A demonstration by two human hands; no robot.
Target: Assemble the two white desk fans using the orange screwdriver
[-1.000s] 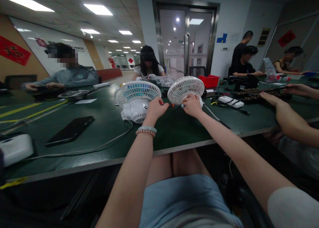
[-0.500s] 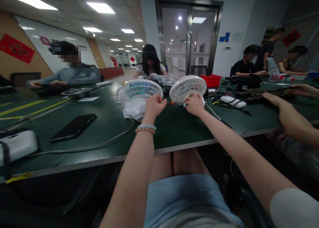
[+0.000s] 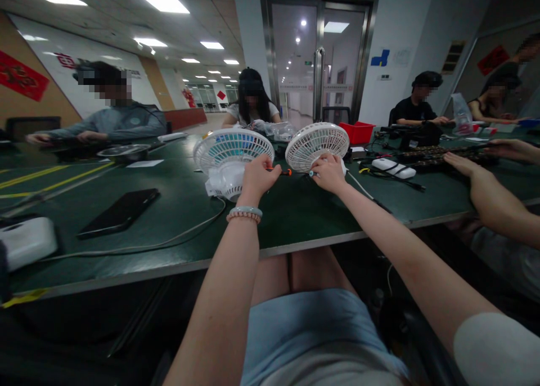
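My left hand [image 3: 258, 179] is closed round a screwdriver whose orange and black handle [image 3: 286, 173] sticks out to the right. It is beside a white fan [image 3: 230, 179] with a round grille, blue blades and a rear housing; the hand hides part of this fan. My right hand [image 3: 329, 173] has its fingers curled over the lower edge of a second white fan [image 3: 317, 144], covering its housing. A small pale-blue end [image 3: 311, 173] shows by the right fingers; I cannot make out what it belongs to.
On the green table [image 3: 181, 223] lie a black phone [image 3: 119, 212] and a white box [image 3: 27, 241] at the left. A white power strip [image 3: 394, 168] with cables and a red bin [image 3: 357, 133] stand to the right. Another person's hands [image 3: 472, 166] work at far right.
The view has shifted slightly, so most things sit a little further left. Both hands keep nearly the same places at the fans.
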